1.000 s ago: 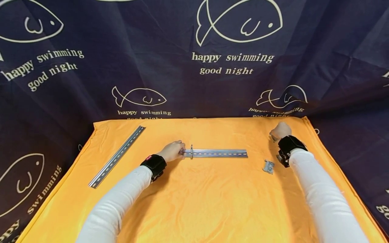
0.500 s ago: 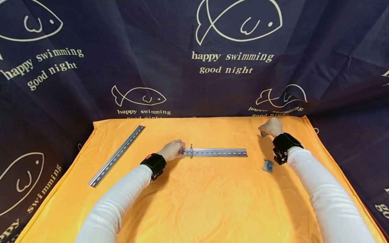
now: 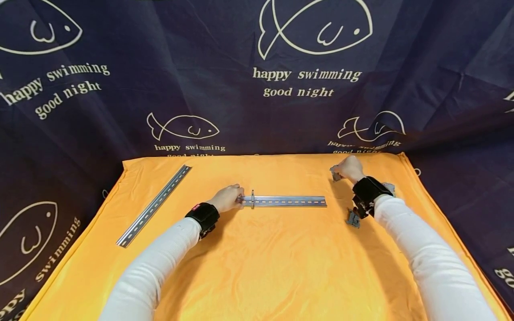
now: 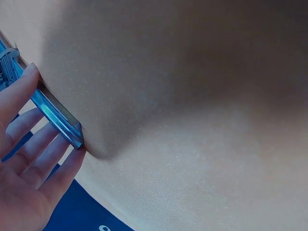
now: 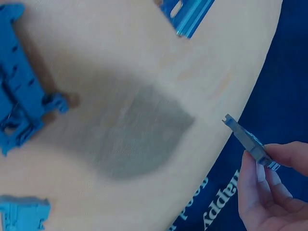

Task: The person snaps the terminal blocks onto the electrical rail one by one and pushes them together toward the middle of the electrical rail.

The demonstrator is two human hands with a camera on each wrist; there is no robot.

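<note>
Here, the left hand (image 3: 227, 199) grips a rail (image 3: 290, 199) (by one end); the right hand (image 3: 351, 169) pinches a block (image 5: 247, 141).

Navy curtain (image 3: 225, 49) behind the far edge of the orange cloth (image 3: 281, 258), fish drawings (image 3: 315, 29) and "happy swimming good night" everywhere lol

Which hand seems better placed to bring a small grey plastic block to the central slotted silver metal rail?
Probably the right hand: it pinches a small grey plastic block, while the left hand holds the central slotted silver metal rail near one end.
</note>
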